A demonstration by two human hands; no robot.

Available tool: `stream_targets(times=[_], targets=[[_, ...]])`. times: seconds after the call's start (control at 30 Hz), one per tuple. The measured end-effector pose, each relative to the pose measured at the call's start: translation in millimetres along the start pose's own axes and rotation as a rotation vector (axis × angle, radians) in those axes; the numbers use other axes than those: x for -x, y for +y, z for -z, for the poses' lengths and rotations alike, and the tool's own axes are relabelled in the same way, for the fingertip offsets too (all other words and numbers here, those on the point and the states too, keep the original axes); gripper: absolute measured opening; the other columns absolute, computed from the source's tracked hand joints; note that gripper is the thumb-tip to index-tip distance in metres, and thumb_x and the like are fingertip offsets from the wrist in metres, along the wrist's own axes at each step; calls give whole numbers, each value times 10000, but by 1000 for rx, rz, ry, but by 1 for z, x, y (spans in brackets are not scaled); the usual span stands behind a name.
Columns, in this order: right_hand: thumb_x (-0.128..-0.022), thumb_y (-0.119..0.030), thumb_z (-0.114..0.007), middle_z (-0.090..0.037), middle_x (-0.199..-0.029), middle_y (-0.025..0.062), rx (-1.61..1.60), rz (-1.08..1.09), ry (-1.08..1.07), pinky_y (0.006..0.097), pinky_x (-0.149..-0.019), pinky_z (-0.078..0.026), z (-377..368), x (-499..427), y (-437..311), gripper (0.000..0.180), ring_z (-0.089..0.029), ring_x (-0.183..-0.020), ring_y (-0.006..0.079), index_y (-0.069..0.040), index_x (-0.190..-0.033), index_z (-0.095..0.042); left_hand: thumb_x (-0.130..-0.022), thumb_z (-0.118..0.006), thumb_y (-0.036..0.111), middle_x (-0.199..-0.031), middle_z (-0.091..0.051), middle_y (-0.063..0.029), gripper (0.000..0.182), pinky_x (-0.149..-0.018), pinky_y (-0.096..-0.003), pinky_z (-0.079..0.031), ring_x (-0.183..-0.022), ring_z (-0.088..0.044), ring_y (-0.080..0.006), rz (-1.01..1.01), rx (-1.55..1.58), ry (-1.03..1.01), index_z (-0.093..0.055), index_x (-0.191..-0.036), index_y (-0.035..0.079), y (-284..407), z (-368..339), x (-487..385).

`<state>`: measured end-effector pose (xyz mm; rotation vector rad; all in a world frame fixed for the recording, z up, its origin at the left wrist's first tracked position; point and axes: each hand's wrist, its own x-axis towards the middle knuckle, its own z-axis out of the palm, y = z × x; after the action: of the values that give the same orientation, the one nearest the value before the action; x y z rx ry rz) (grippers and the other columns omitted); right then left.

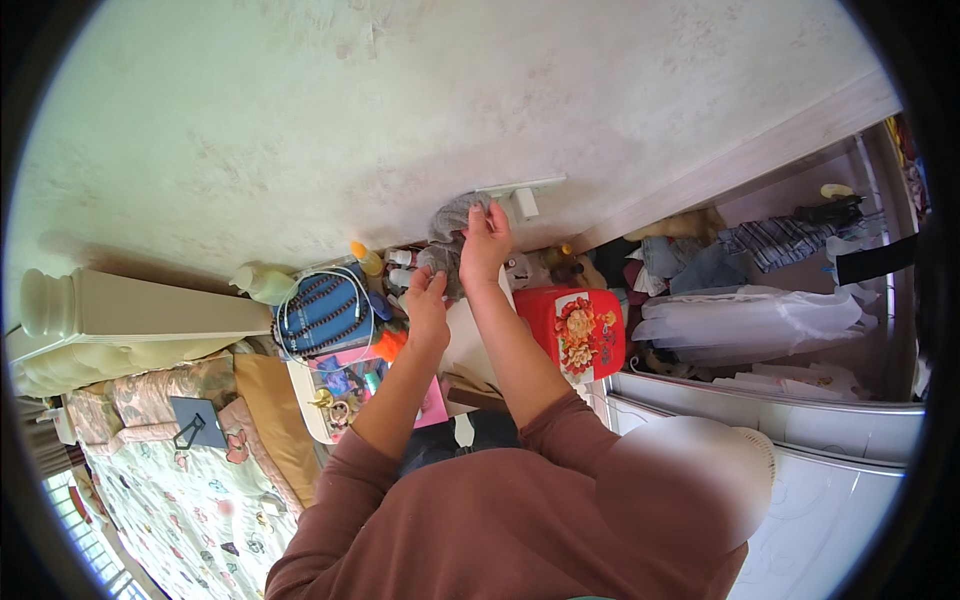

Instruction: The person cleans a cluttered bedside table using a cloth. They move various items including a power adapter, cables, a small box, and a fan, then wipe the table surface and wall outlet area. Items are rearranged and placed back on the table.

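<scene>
A grey cloth (454, 212) hangs bunched in front of the wall, above a cluttered bedside cabinet top. My right hand (486, 247) pinches its upper part between thumb and fingers, close to a white wall socket strip. Lower down and to the left, my left hand (427, 307) has its fingertips on the cloth's lower folds. Small white bottles (400, 268) stand just left of the cloth. Beneath my left wrist lies something bright orange (390, 345), partly hidden.
Left of my hands, dark bead strings (322, 307) and a white cable lie on a blue book (300, 341). A red flowered box (532, 315) stands at right. Beyond it is an open wardrobe (795, 225) with hanging clothes. A plug adapter (525, 204) juts from the wall; a bed (187, 487) lies at left.
</scene>
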<state>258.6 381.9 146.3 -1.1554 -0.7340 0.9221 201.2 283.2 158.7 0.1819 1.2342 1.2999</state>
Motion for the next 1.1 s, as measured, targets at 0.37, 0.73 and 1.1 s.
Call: stream_targets(times=[0.37,0.73,1.1], targets=[[-889,-20,-504,-445,-1097,235,808,432,-188,472,-810,-448,-4,10,13,350,-514,-935,431,25,-1223,-410,-891,-578,134,-824,-593,43,85,-604,-244,-409,-711,-526,-73,23,4,66,-557,-973,127,-14,6,-25],[-857,-60,-601,-617,-885,140,460,64,-206,327,-718,-490,19,-11,12,138,-600,-793,244,22,-966,-583,-842,-620,71,-807,-558,37,151,-580,-233,-363,-675,-468,-60,-3,-40,107,-598,-990,47,-30,7,-23],[-803,69,-621,-526,-820,46,-361,-394,248,287,-647,-487,-20,-19,-8,182,-532,-738,149,-43,-855,-488,-857,-628,104,-869,-573,38,194,-624,-235,-371,-725,-477,-65,-97,-60,47,-591,-1041,52,-15,-2,-20]])
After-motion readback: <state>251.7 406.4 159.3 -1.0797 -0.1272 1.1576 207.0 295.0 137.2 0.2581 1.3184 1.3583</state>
